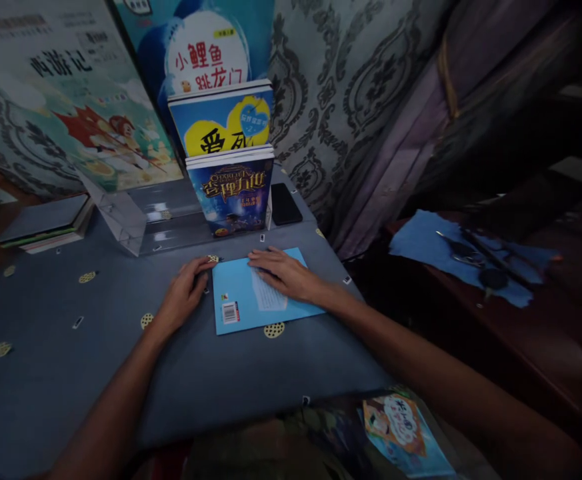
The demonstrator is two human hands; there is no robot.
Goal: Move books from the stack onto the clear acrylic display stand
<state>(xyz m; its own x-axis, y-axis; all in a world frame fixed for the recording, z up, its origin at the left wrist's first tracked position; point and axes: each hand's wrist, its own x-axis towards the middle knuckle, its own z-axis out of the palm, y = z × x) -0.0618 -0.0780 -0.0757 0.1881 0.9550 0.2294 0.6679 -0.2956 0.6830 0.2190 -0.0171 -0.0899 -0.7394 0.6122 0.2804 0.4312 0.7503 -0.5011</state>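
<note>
A thin light-blue book [241, 293] lies flat on the grey patterned tablecloth [211, 380], a barcode near its lower left corner. Across its upper part rests my right hand [285, 273], fingers stretched out over the cover and hiding some of it. My left hand [188, 290] lies on the cloth by the book's left edge, its fingers loosely bent and apart, holding nothing. Just behind the book, a dark blue book [233, 197] stands upright in a clear stand [121, 210], with a blue and yellow book [221, 123] behind it.
Larger picture books [71, 87] stand at the back. A short book stack [51, 220] lies at left, a black phone [285, 203] beside the stand. Another book [401, 433] is below the table's front edge. To the right, blue cloth [421, 243] with scissors [463, 253] lies on a dark red surface.
</note>
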